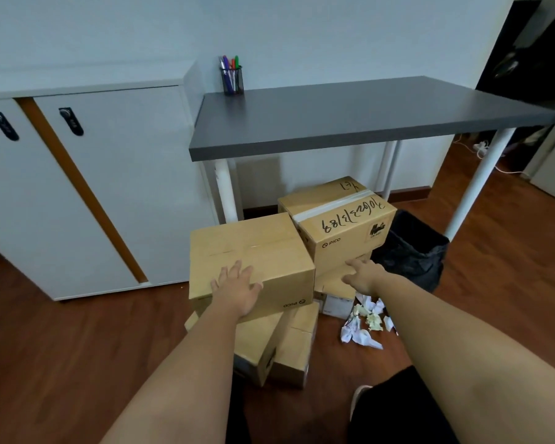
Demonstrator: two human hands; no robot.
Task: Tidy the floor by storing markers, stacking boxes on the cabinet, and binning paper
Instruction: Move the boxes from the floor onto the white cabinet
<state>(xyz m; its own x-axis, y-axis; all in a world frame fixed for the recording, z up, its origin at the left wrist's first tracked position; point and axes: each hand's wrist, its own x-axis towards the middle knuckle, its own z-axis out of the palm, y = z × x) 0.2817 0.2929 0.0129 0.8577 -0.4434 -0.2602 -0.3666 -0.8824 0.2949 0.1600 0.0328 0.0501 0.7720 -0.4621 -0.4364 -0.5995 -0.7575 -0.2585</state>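
Observation:
Several cardboard boxes are piled on the wooden floor. My left hand [237, 288] lies flat, fingers spread, on the near top edge of the upper left box [253, 248]. My right hand [362, 272] reaches with spread fingers to the lower front of the box with black handwriting [340, 225]; whether it touches is unclear. More boxes [285, 344] lie underneath. Crumpled paper [366, 322] is scattered on the floor to the right. Markers stand in a black mesh cup [233, 80] on the grey desk.
A white cabinet [87, 187] with two locks stands at the left. The grey desk [350, 116] on white legs stands over the boxes. A bin with a black liner [410, 251] sits right of the pile. My knee and shoe show at the bottom.

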